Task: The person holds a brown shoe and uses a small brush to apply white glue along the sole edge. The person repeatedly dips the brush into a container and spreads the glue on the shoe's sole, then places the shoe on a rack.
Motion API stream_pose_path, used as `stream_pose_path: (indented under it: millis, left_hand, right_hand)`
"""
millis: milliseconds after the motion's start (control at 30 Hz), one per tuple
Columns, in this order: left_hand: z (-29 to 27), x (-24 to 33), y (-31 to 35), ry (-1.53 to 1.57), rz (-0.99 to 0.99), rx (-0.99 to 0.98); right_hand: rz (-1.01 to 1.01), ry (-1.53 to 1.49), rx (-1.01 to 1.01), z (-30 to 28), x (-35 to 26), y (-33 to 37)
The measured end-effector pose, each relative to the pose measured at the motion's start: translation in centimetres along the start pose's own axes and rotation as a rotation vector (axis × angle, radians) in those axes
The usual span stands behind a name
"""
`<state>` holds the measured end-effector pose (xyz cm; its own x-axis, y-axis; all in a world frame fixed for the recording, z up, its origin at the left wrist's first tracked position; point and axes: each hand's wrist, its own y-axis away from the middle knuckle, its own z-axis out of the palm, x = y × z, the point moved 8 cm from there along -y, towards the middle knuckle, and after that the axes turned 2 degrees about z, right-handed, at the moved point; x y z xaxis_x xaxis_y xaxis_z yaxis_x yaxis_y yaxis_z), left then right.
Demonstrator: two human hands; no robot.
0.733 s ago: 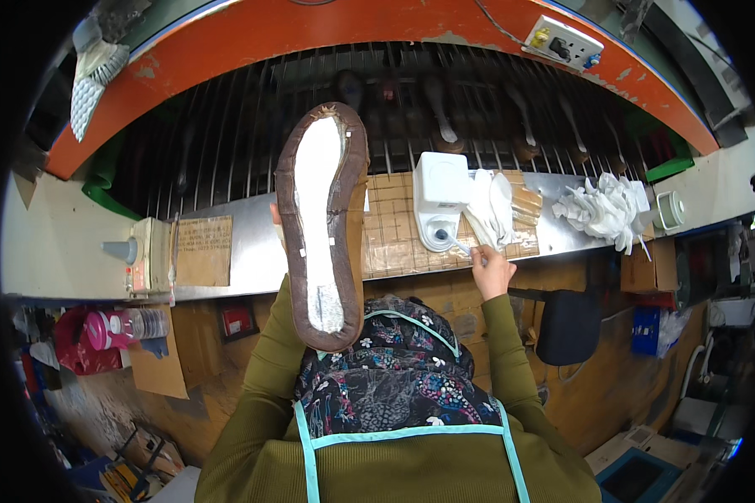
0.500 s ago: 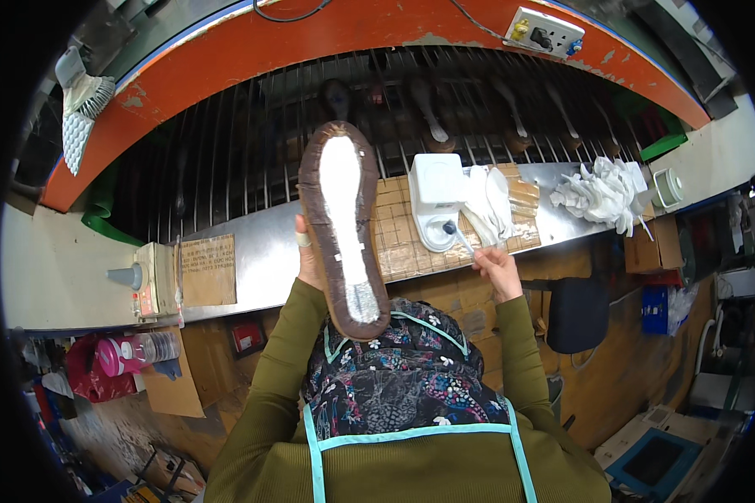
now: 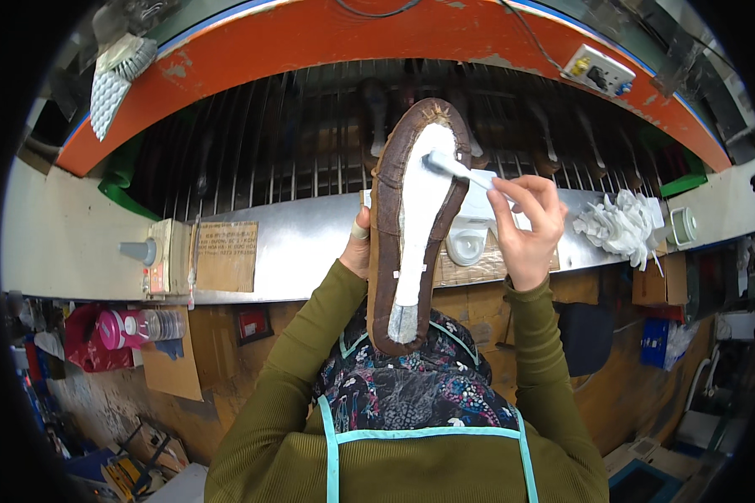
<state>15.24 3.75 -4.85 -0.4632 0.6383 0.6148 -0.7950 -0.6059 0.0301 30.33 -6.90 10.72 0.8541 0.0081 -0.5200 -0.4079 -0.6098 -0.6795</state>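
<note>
A brown shoe upper (image 3: 386, 222), sole side up with a white strip (image 3: 417, 193) down its middle, stands tilted in front of me. My left hand (image 3: 357, 247) grips it from behind along its left edge, most of the fingers hidden. Between the thumb and fingers of my right hand (image 3: 528, 230) is a small brush (image 3: 461, 168) with a pale handle. Its dark head touches the white strip near the upper end. Behind the shoe, a white container (image 3: 468, 246) with a round opening sits on a cardboard sheet, partly covered by the shoe and my right hand.
Crumpled white paper (image 3: 617, 226) lies on the right of the metal ledge (image 3: 298, 226). Cardboard (image 3: 226, 256) and a grey nozzle (image 3: 138, 251) are at the left. Beyond the ledge, metal bars (image 3: 252, 159) run under an orange beam (image 3: 344, 46), with more shoes among them.
My right hand has lifted the brush from the white container to the white strip on the shoe. The shoe has shifted right in view, along with my left hand.
</note>
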Motion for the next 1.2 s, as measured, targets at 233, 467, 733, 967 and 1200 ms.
stream_pose_path:
  millis: [233, 467, 733, 967, 1200]
  left_hand:
    - [-1.9, 1.2, 0.8, 0.019, 0.036, 0.169]
    - [-2.8, 2.7, 0.5, -0.010, 0.090, 0.158]
    - [-3.3, 2.4, 0.8, -0.092, 0.033, 0.107]
    - [-9.0, 1.8, 0.9, 0.045, 0.144, 0.223]
    - [-7.2, 1.7, 5.1, -0.268, 0.141, 0.277]
  right_hand:
    - [-0.316, 0.049, -0.178, 0.4, -3.6, 6.5]
    - [-0.099, -0.133, -0.254, 2.2, -2.4, 5.4]
    - [0.036, -0.055, -0.043, 6.2, 0.9, -4.0]
    - [-0.316, 0.223, -0.026, 5.4, -5.0, 4.3]
    - [0.384, -0.539, -0.459, 4.2, -0.4, 8.5]
